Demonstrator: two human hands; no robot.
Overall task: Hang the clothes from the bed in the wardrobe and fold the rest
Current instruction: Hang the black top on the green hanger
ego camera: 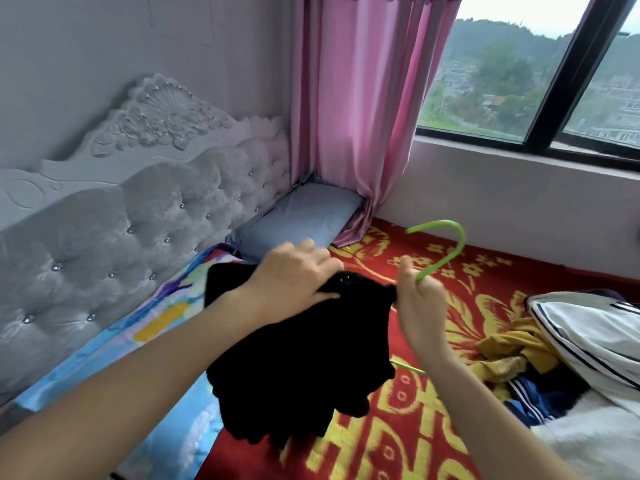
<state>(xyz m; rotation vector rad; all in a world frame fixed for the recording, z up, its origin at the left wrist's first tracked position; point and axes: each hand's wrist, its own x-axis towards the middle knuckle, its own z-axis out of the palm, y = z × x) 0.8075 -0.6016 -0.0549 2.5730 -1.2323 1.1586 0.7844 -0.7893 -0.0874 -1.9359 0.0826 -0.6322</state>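
Observation:
A black garment (304,362) hangs in the air over the bed, draped on a green hanger (446,244) whose hook sticks up to the right. My left hand (294,271) grips the garment's top edge near the collar. My right hand (419,299) holds the hanger at the base of its hook and pinches the black cloth there. A thin green bar (408,368) of the hanger pokes out below the garment's right side. The wardrobe is out of view.
A pile of clothes lies at the right: a white striped piece (588,337), a mustard one (512,355), a blue one (530,396). The red and yellow blanket (398,431) covers the bed. A grey pillow (298,220), tufted headboard (121,237), pink curtain (356,116) and window (519,81) stand behind.

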